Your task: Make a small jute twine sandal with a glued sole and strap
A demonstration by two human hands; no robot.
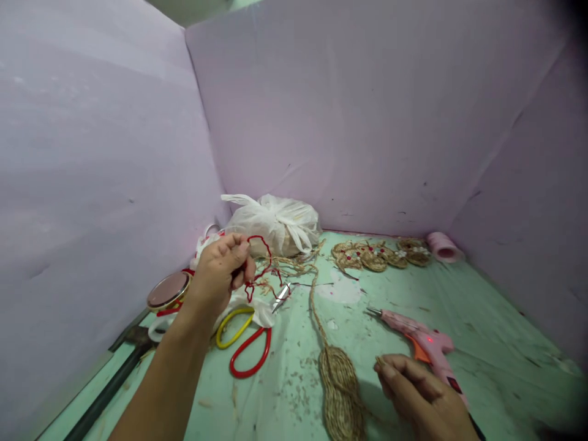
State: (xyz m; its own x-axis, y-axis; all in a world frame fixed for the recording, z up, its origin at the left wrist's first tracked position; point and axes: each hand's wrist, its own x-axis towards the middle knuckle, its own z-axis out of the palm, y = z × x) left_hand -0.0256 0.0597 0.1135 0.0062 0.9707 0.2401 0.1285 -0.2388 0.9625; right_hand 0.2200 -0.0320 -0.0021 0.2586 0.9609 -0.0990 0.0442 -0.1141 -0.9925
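My left hand [229, 260] is closed in a pinch on a thin red yarn [266, 245]. The yarn loops down to the right over loose straw-coloured strands. Below it lie scissors with one yellow and one red handle [252, 370]. My right hand [422, 395] is low on the right, thumb and fingertips pinched on a small straw-coloured end of cord [379, 361]. Left of that hand lies a flat oval piece of coiled braided cord [337, 383]. From its top, a braided tail [313, 300] runs up the table. A faint strand leads from the coil towards my right hand.
A pink glue gun [422, 337] with a lit red light lies beside my right hand. Behind are a tied white plastic bag [275, 220], braided pieces with red and white beads [376, 256] and a pink spool [444, 247]. A black-handled hammer [110, 389] and round lidded container [169, 290] lie left.
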